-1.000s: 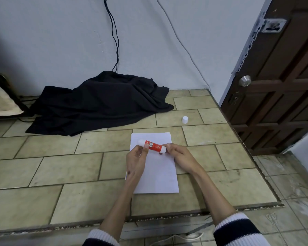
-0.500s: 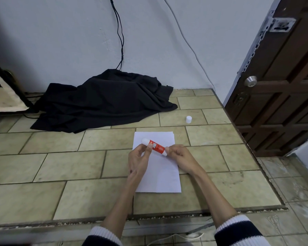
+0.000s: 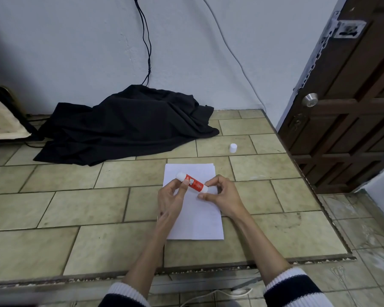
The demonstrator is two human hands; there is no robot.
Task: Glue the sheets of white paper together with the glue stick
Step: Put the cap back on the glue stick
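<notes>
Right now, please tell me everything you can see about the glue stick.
The glue stick is a short tube with a red label carrying white letters and white ends; it looks like plastic. It is held above the white paper, tilted, its far end up and to the left. The left hand pinches its middle and the right hand grips its near white end. A small white cap stands apart on the tiles, likely its own, so it seems uncapped.

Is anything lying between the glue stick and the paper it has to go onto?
Nothing visible. Both hands hold the glue stick right above the bare paper; the white cap stands apart on the tiles.
</notes>
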